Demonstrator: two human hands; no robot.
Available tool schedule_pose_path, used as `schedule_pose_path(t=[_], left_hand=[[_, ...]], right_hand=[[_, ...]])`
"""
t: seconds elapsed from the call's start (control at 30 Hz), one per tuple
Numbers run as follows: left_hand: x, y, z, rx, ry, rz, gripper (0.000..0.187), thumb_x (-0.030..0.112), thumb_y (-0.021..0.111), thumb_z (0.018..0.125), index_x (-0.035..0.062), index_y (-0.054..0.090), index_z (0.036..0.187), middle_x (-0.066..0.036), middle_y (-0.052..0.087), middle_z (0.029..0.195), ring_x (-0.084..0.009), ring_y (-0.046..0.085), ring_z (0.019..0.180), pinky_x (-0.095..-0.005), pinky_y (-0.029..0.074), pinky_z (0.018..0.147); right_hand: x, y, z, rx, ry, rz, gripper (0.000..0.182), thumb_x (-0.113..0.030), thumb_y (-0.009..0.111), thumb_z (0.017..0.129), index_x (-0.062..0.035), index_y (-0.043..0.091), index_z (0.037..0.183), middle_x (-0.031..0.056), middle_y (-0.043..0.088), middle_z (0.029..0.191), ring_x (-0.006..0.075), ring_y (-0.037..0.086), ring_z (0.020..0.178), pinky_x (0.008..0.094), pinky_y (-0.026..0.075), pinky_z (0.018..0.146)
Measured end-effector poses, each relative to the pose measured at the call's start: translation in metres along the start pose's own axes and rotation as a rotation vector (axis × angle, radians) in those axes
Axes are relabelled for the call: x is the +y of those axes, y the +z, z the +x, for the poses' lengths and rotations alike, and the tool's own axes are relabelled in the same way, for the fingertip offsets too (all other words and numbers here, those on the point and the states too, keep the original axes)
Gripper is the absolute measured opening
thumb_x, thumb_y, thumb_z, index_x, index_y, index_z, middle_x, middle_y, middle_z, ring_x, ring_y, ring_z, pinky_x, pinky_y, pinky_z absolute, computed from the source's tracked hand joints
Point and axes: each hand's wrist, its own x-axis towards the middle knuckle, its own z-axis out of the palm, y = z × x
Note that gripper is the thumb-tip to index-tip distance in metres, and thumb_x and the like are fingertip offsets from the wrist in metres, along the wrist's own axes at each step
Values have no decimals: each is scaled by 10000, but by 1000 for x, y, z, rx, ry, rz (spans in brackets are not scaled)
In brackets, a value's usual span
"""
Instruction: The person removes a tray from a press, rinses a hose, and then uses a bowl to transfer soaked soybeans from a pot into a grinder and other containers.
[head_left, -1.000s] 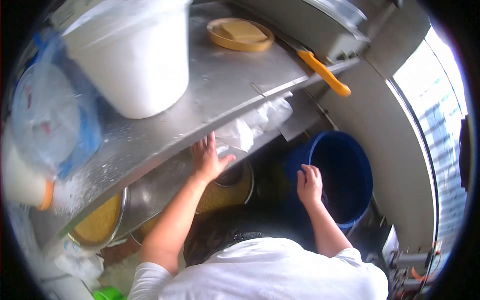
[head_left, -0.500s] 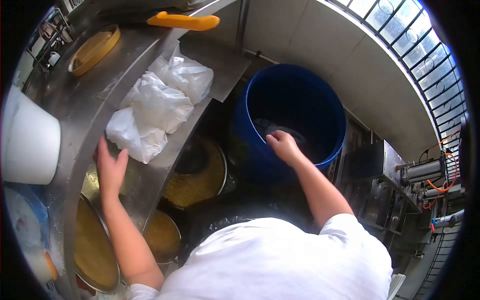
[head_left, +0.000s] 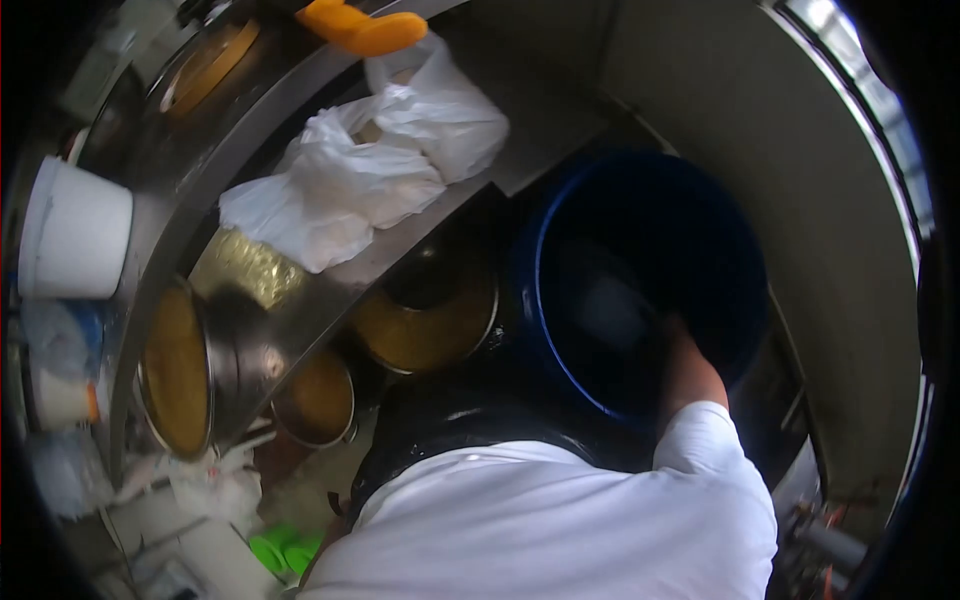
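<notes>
My right hand (head_left: 682,350) reaches down inside a large blue barrel (head_left: 540,300), the forearm over its near rim. The fingers are smeared and dark against the barrel's shadowed inside. Close by the hand, low in the barrel, shows a pale blurred shape (head_left: 612,310), whose kind I cannot tell. My left hand is out of sight. Left of the barrel, white plastic bags (head_left: 345,190) with something inside lie on a metal shelf (head_left: 400,235).
A metal pot (head_left: 490,325) with yellowish contents stands beside the barrel, a smaller pot (head_left: 350,395) nearer me. Another pot (head_left: 208,390) sits on the left. A white bucket (head_left: 80,235) and an orange-yellow handle (head_left: 365,28) are on the counter. Green footwear (head_left: 285,550) shows below.
My right hand has gone from the barrel's near rim down into it. My left hand, earlier beside the white bags, has left the view. The camera has tilted and moved.
</notes>
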Motion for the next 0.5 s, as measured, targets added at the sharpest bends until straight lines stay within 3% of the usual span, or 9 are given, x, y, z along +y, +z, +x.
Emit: schedule_pose_path(t=[0.03, 0.07, 0.17, 0.23, 0.37, 0.4, 0.43, 0.47, 0.5], left_hand=[[-13, 20, -26, -36, -89, -65, 273, 303, 705, 945, 48, 681, 852, -165, 713, 857, -331, 660, 736, -455, 510, 683], [-23, 38, -54, -55, -171, -136, 268, 301, 707, 943, 53, 680, 846, -159, 711, 852, -321, 657, 730, -453, 507, 674], [-35, 83, -128, -53, -388, -354, 255, 293, 714, 939, 67, 680, 828, -142, 704, 838, -291, 649, 714, -445, 498, 649], [-30, 108, -161, -29, -482, -483, 247, 288, 719, 936, 76, 680, 816, -131, 700, 829, -270, 643, 703, -440, 492, 632], [-8, 158, -169, 24, -562, -683, 235, 278, 729, 930, 95, 679, 792, -109, 691, 810, -230, 631, 681, -429, 480, 598], [28, 142, -175, -27, -510, -474, 260, 285, 752, 921, 96, 664, 765, -66, 658, 745, -190, 596, 638, -397, 452, 537], [41, 139, -172, -60, -519, -667, 297, 292, 759, 912, 63, 648, 759, -55, 620, 653, -189, 576, 575, -384, 441, 506], [58, 129, -175, -12, -299, -383, 366, 362, 731, 919, 34, 648, 779, -52, 580, 585, -192, 556, 526, -373, 440, 486], [91, 109, -178, 35, -375, -430, 444, 448, 689, 925, 28, 654, 784, -74, 588, 596, -198, 587, 539, -389, 462, 497]], right_hand=[[20, 46, 27, 89, 28, 98, 588, -457, 620, 971, -114, 577, 1447, 211, 553, 1480, 353, 592, 1319, 471, 493, 1090], [16, 47, 25, -117, -23, -125, 716, -425, 685, 943, -129, 443, 1549, 232, 439, 1564, 393, 486, 1414, 531, 445, 1135], [16, 70, -3, 84, -84, 87, 859, -392, 739, 914, -180, 293, 1617, 257, 355, 1600, 453, 400, 1457, 566, 407, 1161], [2, 57, -12, 55, -5, 57, 890, -373, 751, 906, -203, 261, 1628, 255, 356, 1604, 452, 411, 1450, 548, 411, 1163], [37, 125, 70, 29, -148, -18, 681, -377, 650, 954, -158, 405, 1550, 237, 480, 1515, 417, 516, 1364, 532, 458, 1117], [47, 145, 97, 16, -199, -32, 637, -378, 625, 966, -147, 441, 1531, 232, 511, 1492, 408, 542, 1342, 528, 469, 1105], [56, 160, 123, 1, -254, -53, 598, -379, 600, 978, -136, 477, 1511, 227, 541, 1470, 400, 568, 1321, 524, 481, 1093], [60, 168, 143, -18, -314, -69, 566, -379, 574, 990, -125, 513, 1491, 223, 572, 1448, 391, 594, 1299, 519, 493, 1082], [58, 169, 152, -8, -359, -252, 548, -389, 546, 998, -89, 549, 1456, 251, 592, 1411, 392, 621, 1261, 525, 509, 1056]])
